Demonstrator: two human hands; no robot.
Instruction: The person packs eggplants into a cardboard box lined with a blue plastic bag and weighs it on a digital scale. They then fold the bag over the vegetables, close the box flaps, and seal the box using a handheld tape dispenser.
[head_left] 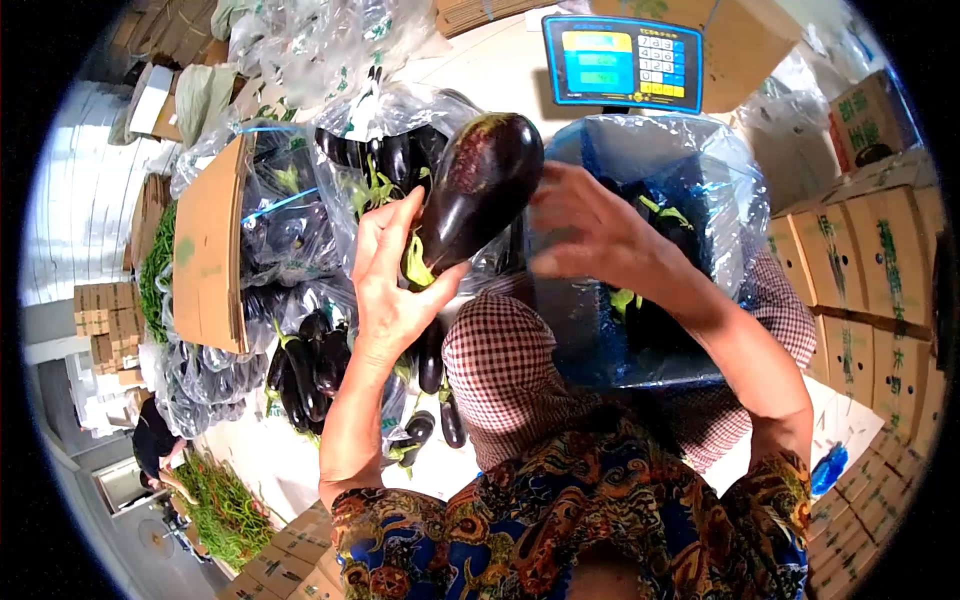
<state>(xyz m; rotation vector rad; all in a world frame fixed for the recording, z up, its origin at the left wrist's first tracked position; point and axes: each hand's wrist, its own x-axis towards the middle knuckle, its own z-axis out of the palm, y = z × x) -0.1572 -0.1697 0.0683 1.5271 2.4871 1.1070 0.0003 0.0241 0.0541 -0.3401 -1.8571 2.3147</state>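
Note:
A large dark eggplant (480, 180) with a reddish-brown patch is tilted, its green stem end low in my left hand (390, 280), whose fingers and thumb grip it. Close to the right side of that eggplant is my right hand (590, 225), its fingers apart and slightly blurred, holding nothing. Below and right of it stands a blue crate (570, 340) lined with clear plastic, with several eggplants (675, 240) inside. Left of the held eggplant, an open plastic bag (340, 190) holds more eggplants (400, 155).
A scale display (625, 65) stands beyond the crate. Loose eggplants (310, 370) and a cardboard flap (210, 250) are at left. Stacked cartons (860, 260) line the right. Another person (155, 440) bends near green peppers (225, 510) at the far lower left.

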